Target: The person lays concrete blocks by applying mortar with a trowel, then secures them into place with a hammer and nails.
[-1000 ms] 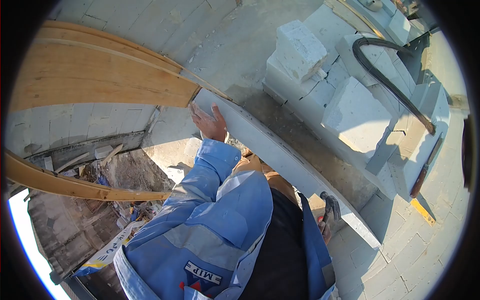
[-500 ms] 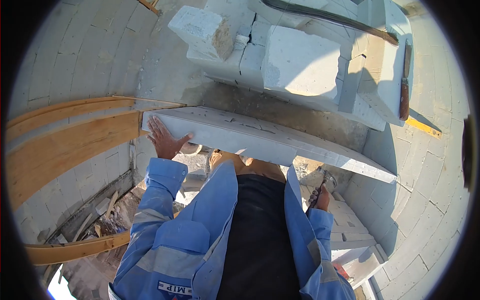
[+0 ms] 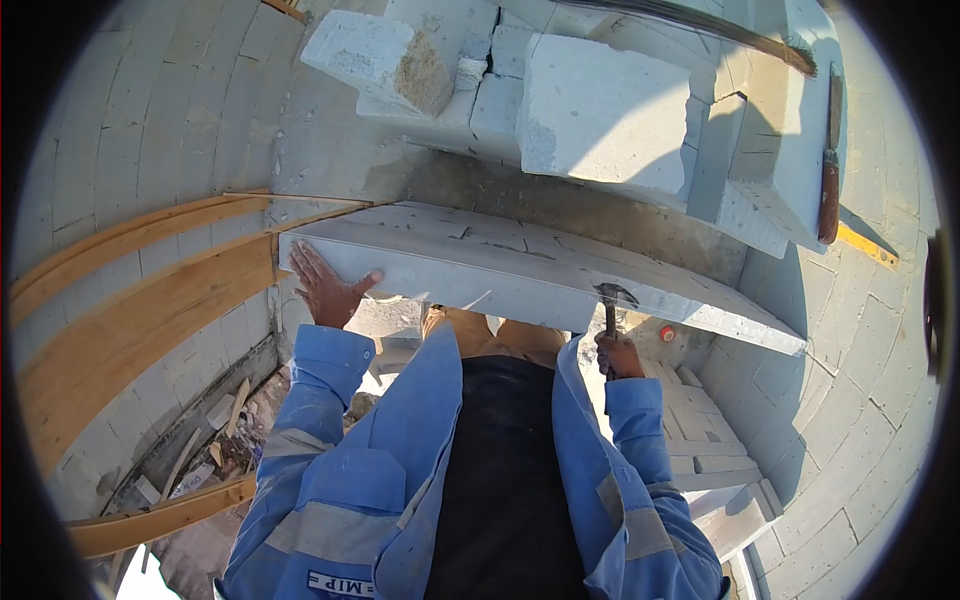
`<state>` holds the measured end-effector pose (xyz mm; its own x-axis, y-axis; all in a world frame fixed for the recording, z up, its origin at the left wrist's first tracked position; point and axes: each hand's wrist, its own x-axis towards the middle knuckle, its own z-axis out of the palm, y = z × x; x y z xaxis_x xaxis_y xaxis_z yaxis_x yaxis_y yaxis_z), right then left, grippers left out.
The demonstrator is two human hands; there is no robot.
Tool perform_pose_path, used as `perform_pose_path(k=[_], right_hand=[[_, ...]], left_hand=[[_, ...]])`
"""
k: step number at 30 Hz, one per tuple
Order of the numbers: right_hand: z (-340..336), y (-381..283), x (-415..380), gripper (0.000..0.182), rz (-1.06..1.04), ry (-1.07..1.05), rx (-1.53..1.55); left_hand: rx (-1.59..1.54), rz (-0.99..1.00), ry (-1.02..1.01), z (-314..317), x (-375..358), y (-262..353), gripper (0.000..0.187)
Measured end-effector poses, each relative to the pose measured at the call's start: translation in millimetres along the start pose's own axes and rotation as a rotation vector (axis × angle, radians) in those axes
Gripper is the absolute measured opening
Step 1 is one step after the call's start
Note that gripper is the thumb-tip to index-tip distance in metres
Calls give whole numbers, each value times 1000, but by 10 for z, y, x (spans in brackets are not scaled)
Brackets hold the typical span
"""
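Note:
My left hand lies flat with spread fingers on the left end of a low wall of pale blocks, pressed to its near upper face. In my right hand is a hammer, gripped by its dark handle and held upright. The curved metal hammer head is right at the near edge of the wall, over a joint between two blocks.
Large white blocks stand beyond the wall. A wood-handled tool and a yellow level lie at right. Curved-looking wooden boards run along the left, above rubble. A small red round object is near the hammer.
My right hand has raised the hammer up and to the left, bringing its head to the wall's edge. The left hand keeps its place on the wall while the view shifts slightly.

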<state>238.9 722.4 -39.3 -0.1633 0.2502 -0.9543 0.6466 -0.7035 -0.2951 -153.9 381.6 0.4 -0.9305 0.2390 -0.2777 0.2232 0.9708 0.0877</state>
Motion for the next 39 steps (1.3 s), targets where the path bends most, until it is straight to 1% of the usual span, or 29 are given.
perform_pose_path(k=[1, 3, 5, 6, 7, 9, 10, 12, 14, 16, 17, 18, 19, 21, 25, 27, 29, 30, 32, 33, 35, 36, 39], right_hand=[[-53, 71, 12, 10, 4, -5, -3], [-151, 194, 85, 11, 93, 114, 215], [-173, 209, 108, 19, 59, 165, 366], [-121, 181, 124, 22, 75, 253, 403], [-40, 163, 165, 22, 87, 247, 402], [128, 163, 214, 16, 154, 130, 339], [219, 192, 208, 11, 67, -86, 194], [258, 164, 232, 9, 107, -71, 212], [276, 137, 226, 8, 135, -56, 239], [226, 104, 181, 8, 151, -32, 175], [183, 91, 186, 5, 155, -63, 215], [157, 73, 168, 4, 155, -45, 213], [150, 45, 154, 3, 153, -36, 209], [113, 87, 102, 3, 94, -23, 212], [-16, 284, 106, 3, 100, 207, 324], [-1, 290, 114, 12, 128, 328, 412], [99, 279, 174, 19, 150, 382, 392], [188, 265, 154, 19, 154, 386, 387], [392, 192, 74, 22, 128, 104, 89], [425, 160, 62, 22, 131, 111, 84], [438, 107, 25, 15, 184, 195, 168], [375, 144, 50, 20, 200, 155, 180], [353, 163, 56, 20, 230, 138, 209]], left_hand=[[5, -5, -1, 12, -6, -18, 153], [3, 18, 21, 40, 14, -41, 154], [1, 12, 19, 29, 24, -27, 154], [-5, 8, 7, 19, 5, -25, 154], [7, 3, 4, 14, -3, -28, 154], [10, -1, -16, 22, 5, -30, 154], [16, -3, -22, 40, 19, -39, 154], [18, 47, 19, 59, 7, -73, 155], [-3, 56, 17, 54, 19, -78, 155], [-24, 55, 23, 64, 17, -79, 154], [-42, 87, 45, 94, 24, -99, 155], [-57, 115, 69, 93, 25, -112, 155], [-43, 103, 82, 90, 18, -130, 155], [-52, 148, 87, 69, 25, -101, 150], [-26, 152, 79, 76, 28, -113, 155], [-17, 147, 81, 45, 25, -79, 156], [-46, 142, 67, 6, 17, -43, 154], [-32, 155, 74, 22, 19, -58, 155], [-53, 168, 87, 42, 25, -72, 155], [-70, 178, 102, 43, 14, -75, 155], [-79, 179, 87, 21, 17, -66, 154], [-80, 171, 90, 15, 23, -53, 154], [-99, 158, 97, 6, 21, -53, 153]])
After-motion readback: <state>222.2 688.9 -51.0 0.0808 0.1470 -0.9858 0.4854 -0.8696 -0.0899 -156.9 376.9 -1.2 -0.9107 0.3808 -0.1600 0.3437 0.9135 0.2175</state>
